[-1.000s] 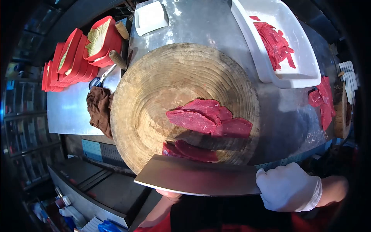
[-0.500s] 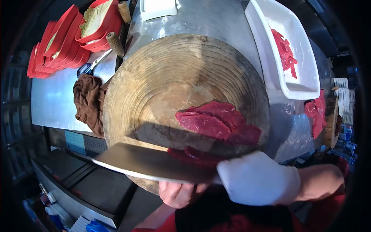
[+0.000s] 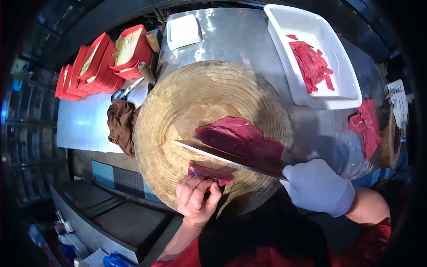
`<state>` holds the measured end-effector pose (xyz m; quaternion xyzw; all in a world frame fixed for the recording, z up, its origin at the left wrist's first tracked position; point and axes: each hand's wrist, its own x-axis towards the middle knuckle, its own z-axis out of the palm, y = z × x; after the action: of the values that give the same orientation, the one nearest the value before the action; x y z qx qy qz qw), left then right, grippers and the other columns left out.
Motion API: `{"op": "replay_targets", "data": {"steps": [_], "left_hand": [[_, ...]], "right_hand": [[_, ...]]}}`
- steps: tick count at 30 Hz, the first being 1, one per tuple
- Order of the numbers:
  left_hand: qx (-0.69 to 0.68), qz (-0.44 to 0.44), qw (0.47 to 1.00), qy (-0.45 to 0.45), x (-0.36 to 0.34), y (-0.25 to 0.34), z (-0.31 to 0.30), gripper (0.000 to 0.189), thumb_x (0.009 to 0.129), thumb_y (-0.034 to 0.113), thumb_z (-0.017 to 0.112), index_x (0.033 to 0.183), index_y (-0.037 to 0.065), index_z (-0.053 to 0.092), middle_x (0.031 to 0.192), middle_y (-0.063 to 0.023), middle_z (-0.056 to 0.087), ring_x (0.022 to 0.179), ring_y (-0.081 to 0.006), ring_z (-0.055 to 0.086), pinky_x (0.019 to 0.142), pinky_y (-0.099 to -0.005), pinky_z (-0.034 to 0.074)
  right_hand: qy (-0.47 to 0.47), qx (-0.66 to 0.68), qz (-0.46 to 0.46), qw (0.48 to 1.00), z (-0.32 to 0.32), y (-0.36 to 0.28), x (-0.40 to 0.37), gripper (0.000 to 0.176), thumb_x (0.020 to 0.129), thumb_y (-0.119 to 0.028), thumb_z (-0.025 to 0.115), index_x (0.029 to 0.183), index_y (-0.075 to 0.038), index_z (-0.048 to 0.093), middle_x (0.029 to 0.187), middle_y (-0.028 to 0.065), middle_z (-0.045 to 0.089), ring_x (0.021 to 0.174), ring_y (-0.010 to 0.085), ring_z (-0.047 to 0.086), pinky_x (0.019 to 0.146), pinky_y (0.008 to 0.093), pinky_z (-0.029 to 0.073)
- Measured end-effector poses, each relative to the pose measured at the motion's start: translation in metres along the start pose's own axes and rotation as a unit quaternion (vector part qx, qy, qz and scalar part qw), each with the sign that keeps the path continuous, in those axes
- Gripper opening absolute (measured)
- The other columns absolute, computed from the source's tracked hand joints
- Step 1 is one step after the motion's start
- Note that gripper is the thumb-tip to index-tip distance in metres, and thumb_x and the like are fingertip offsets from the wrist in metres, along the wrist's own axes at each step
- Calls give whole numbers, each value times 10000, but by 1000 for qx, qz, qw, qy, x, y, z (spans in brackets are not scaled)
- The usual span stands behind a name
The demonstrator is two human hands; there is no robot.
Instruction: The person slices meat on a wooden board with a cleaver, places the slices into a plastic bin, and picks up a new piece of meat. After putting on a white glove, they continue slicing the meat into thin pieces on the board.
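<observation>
A round wooden chopping block (image 3: 209, 84) fills the middle of the head view. My right hand (image 3: 319, 188), in a white glove, grips a cleaver (image 3: 222, 156), its blade pointing left across the block. Nearer to me, a small piece of red meat (image 3: 212, 172) lies close to the block's front edge. Bare and with fingers curled, my left hand (image 3: 195, 196) holds this piece at its near side. Beyond the blade rest several overlapping slices of raw red meat (image 3: 238, 135), partly covered by it at their near edge.
A white tub (image 3: 342, 95) of cut meat stands at the back right, with a larger slab of meat (image 3: 370, 129) beside it. At left are red baskets (image 3: 100, 66) with leaves, scissors (image 3: 129, 89) and a brown cloth (image 3: 121, 127). A small white dish (image 3: 183, 32) sits behind the block.
The cleaver has turned from lying broadside near the block's front edge to edge-down farther in. My left hand has come from beneath the blade onto the small meat piece. The view has shifted.
</observation>
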<state>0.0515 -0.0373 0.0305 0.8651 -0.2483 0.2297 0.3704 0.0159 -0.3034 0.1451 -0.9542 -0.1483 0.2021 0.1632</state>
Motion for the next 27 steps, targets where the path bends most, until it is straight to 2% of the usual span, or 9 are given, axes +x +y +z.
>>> {"op": "replay_targets", "data": {"steps": [3,4,6,7,9,12,22,25,27], "left_hand": [[3,-1,1000,-2,-8,1,-2,225,704,69,796,909,53,703,892,-87,644,836,-284,614,746,-413,513],[28,12,999,21,-21,-6,-1,245,756,149,782,966,50,705,910,-105,677,839,-310,652,760,-453,518],[-28,-40,999,-19,-41,-13,-8,275,827,220,728,1013,20,696,903,-118,706,805,-304,691,714,-432,542],[99,8,995,3,-54,-20,-2,309,873,260,671,1007,-17,693,887,-117,722,758,-288,708,660,-402,556],[127,-10,992,-17,-95,-39,0,294,874,242,663,986,-27,695,887,-116,722,745,-278,705,644,-387,556],[148,-23,988,-38,-98,-38,-2,274,869,221,659,962,-35,698,890,-115,720,732,-267,700,630,-371,554],[62,10,997,-36,-50,-33,1,229,817,182,704,935,-14,700,908,-114,710,737,-252,680,647,-350,537],[31,19,999,-27,-43,-31,1,219,802,171,717,927,-8,701,914,-113,707,738,-248,674,652,-343,532],[11,23,1000,-18,-39,-29,-1,213,791,163,726,922,-3,701,917,-113,705,739,-245,669,656,-339,528]], "right_hand": [[-56,9,-29,998,-15,-12,-9,85,786,-133,579,772,-50,567,601,115,584,494,272,626,445,396,485],[-48,33,-35,998,-18,-16,-16,106,779,-144,584,770,-41,561,603,98,565,502,256,626,444,380,488],[-76,-1,-40,996,-23,-22,-30,98,785,-142,581,766,-48,558,612,78,551,513,239,626,451,372,495],[-78,2,-39,996,-25,-24,-33,98,785,-142,581,766,-48,558,612,78,551,513,239,626,451,372,495],[-155,-20,28,987,-26,-25,-35,317,761,-209,650,956,41,632,597,100,607,508,273,634,469,416,484],[-114,-28,-20,993,-22,-22,-31,364,738,-217,648,985,50,636,635,112,632,536,267,649,479,410,491],[-196,7,-13,981,-26,-27,15,379,738,-225,629,997,52,639,654,106,639,551,265,655,472,405,485],[-195,2,-23,981,-21,-34,25,369,747,-214,627,1000,53,645,649,92,629,544,255,651,460,388,482],[-131,-39,-47,989,-10,-42,34,274,756,-199,620,921,19,644,643,72,613,532,239,640,445,369,474]]}}
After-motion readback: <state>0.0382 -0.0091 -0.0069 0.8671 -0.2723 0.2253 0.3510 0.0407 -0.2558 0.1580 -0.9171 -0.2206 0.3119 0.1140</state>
